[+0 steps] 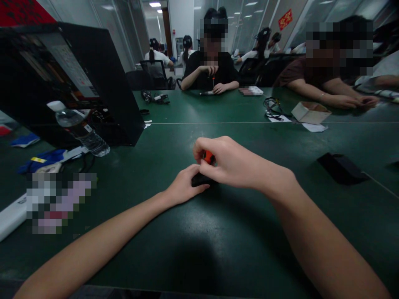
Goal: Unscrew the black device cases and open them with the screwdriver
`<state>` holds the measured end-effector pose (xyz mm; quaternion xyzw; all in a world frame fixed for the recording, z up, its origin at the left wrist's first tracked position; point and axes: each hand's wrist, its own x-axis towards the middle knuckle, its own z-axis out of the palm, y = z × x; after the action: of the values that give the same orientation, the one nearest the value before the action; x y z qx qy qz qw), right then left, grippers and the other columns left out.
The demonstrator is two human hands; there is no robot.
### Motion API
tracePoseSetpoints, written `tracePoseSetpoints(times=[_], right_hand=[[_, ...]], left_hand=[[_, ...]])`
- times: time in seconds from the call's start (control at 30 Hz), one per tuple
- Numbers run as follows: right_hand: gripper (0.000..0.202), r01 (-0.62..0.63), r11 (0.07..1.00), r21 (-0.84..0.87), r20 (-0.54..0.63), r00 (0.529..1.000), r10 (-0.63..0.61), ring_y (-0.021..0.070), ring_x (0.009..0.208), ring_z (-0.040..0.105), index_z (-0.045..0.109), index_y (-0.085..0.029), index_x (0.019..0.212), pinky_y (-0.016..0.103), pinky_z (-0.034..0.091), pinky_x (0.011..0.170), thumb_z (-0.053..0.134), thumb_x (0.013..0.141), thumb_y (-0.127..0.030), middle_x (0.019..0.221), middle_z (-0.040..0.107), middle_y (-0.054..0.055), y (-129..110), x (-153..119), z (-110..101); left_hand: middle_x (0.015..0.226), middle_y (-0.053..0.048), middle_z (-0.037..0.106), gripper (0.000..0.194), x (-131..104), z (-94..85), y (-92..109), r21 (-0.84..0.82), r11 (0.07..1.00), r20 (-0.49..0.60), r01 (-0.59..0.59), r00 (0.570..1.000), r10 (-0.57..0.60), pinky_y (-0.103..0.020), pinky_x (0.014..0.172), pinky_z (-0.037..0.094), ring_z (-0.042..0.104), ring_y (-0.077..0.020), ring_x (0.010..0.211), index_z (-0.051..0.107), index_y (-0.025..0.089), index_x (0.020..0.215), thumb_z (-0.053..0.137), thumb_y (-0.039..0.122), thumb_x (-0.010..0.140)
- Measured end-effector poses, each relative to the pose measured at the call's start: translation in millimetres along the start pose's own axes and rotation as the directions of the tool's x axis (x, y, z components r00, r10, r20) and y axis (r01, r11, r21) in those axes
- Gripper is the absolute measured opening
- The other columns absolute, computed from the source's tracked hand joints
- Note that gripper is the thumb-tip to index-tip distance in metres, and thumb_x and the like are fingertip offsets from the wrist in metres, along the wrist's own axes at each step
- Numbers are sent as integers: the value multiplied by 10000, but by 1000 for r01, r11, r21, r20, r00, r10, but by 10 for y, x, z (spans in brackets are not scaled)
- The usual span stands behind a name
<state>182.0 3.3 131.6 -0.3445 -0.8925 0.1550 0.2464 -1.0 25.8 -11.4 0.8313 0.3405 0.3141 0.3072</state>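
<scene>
My right hand (pixel 224 160) is closed around the orange-and-black handle of a screwdriver (pixel 208 156), held above a small black object (pixel 201 179). The screwdriver's shaft and tip are hidden behind my fingers. My left hand (pixel 185 185) grips the black object against the green table, with the thumb along its near side and the fingers beyond it. My right hand covers the object's right end, so its kind does not show.
At the left stand a black computer case (pixel 121 91) and a clear water bottle (pixel 82 131). A black box-like piece (pixel 342 168) lies right on the green table (pixel 149 257). Farther back are a small open box (pixel 311 113), cables (pixel 274 107) and two seated people.
</scene>
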Motion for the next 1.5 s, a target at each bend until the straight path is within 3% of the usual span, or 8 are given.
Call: tracePoseSetpoints(times=[0.2, 0.3, 0.43, 0.7, 0.83, 1.0, 1.13, 1.5], right_hand=[[170, -72, 992, -107, 119, 989, 85, 146, 798, 585, 652, -180, 911, 259, 359, 688, 573, 789, -93, 887, 689, 22, -146, -111, -111], [84, -166, 939, -301, 27, 983, 183, 168, 743, 587, 673, -195, 902, 281, 331, 646, 612, 872, -245, 838, 687, 43, -71, -141, -125], [286, -301, 823, -482, -84, 951, 299, 187, 626, 564, 707, -208, 915, 298, 278, 579, 611, 925, -478, 697, 655, 53, 90, -156, -146], [497, -227, 653, -723, -111, 971, 214, 162, 574, 568, 700, -160, 720, 313, 170, 531, 413, 1028, -424, 725, 692, 98, 292, -483, 66], [547, -194, 722, -665, -121, 981, 152, 141, 534, 557, 669, -162, 660, 301, 197, 525, 359, 1050, -388, 647, 677, 66, 680, -887, 237], [564, -222, 801, -555, -225, 968, 112, 111, 485, 471, 568, -175, 548, 285, 257, 542, 395, 1033, -405, 542, 589, 32, 1133, -1278, 80], [549, -214, 825, -523, -223, 969, 109, 112, 479, 435, 523, -186, 530, 290, 257, 539, 420, 1018, -415, 521, 541, 21, 1156, -1320, -26], [555, -265, 867, -422, -197, 960, 198, 115, 470, 419, 484, -192, 516, 297, 268, 551, 392, 1007, -435, 499, 513, 18, 1141, -1234, 116]], left_hand=[[1202, -96, 688, 399, 4, 3, -8, 21, 998, -2, -61, 998, 61, -411, 984, 529, 663, -282, 1106, 624, 187, 1240, 730, 295, 871], [1235, -100, 679, 409, 5, -8, 10, 31, 998, 2, -52, 999, 52, -413, 1007, 513, 648, -277, 1134, 621, 194, 1247, 740, 275, 864], [1249, -101, 673, 462, 7, -28, 49, 53, 998, 16, -40, 999, 39, -411, 1018, 503, 641, -265, 1142, 605, 191, 1289, 749, 298, 864], [1146, -82, 718, 377, -5, -48, 98, 51, 999, -21, -4, 1000, 5, -397, 956, 526, 679, -247, 1044, 673, 196, 1167, 777, 340, 835], [1143, -81, 729, 370, -14, -50, 112, 58, 998, -33, -14, 999, 16, -396, 965, 520, 686, -247, 1051, 701, 193, 1134, 802, 350, 815], [1137, -77, 733, 342, -9, -69, 154, 56, 998, -10, -6, 1000, 6, -387, 952, 528, 690, -241, 1038, 714, 192, 1121, 786, 360, 833], [1130, -72, 733, 337, -3, -71, 156, 60, 998, -1, 7, 1000, -7, -383, 941, 530, 689, -237, 1026, 714, 192, 1115, 786, 359, 832], [1129, -85, 721, 347, -3, -68, 118, 76, 997, 10, -13, 1000, 12, -404, 929, 527, 675, -247, 1033, 688, 192, 1136, 759, 380, 852]])
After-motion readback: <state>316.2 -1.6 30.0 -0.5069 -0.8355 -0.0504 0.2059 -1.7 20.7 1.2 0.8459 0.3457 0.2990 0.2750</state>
